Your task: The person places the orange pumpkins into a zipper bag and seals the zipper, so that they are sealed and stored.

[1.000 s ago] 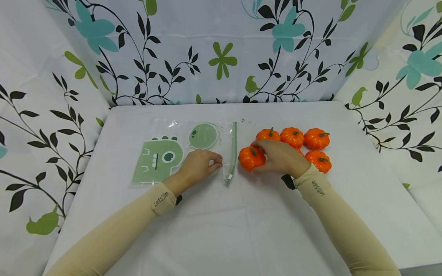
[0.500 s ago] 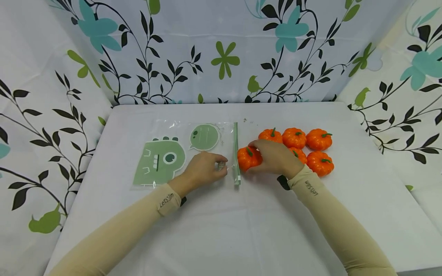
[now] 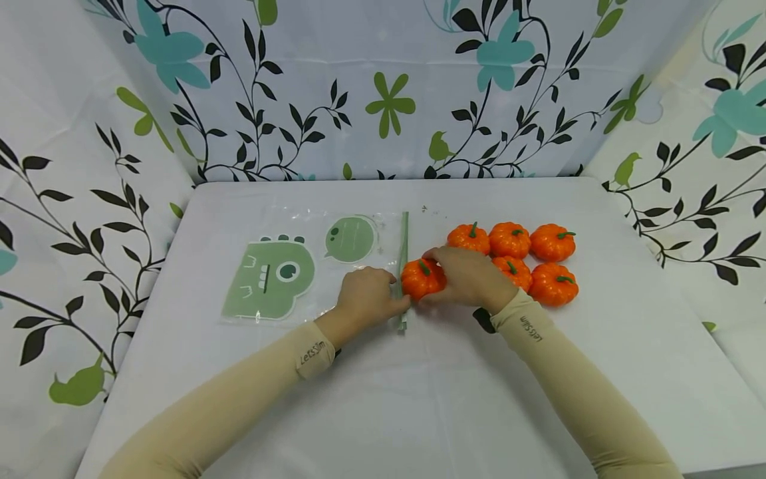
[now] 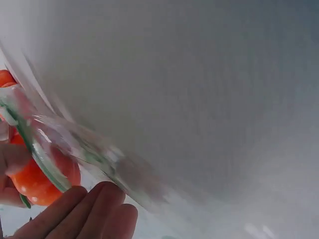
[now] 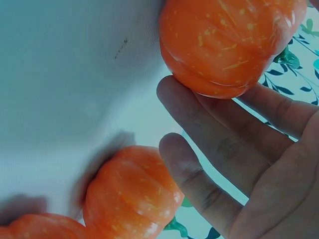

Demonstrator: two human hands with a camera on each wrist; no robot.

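My right hand [image 3: 467, 276] grips a small orange toy pumpkin [image 3: 422, 279] with a green stem, right at the green zip edge of a clear zip bag [image 3: 314, 266]. The right wrist view shows its fingers [image 5: 219, 134] against the underside of that pumpkin [image 5: 229, 45]. My left hand [image 3: 368, 296] holds the bag's mouth near the middle of the zip. In the left wrist view, its fingers [image 4: 92, 214] lie along the clear plastic, and the green zip strip [image 4: 42, 159] crosses in front of the pumpkin. The bag lies flat, printed with a green dinosaur and speech bubble.
More orange pumpkins stand right of my right hand, among them a back-left one [image 3: 469, 238], a back-right one [image 3: 552, 242] and a front-right one [image 3: 553, 285]. All rest on a white-covered table [image 3: 419, 399]. Leaf-patterned cloth [image 3: 383, 40] hangs behind and at the sides.
The right hand has brought its pumpkin left, away from the other pumpkins, up to the bag's zip edge. The left hand has moved right along the bag to its mouth.
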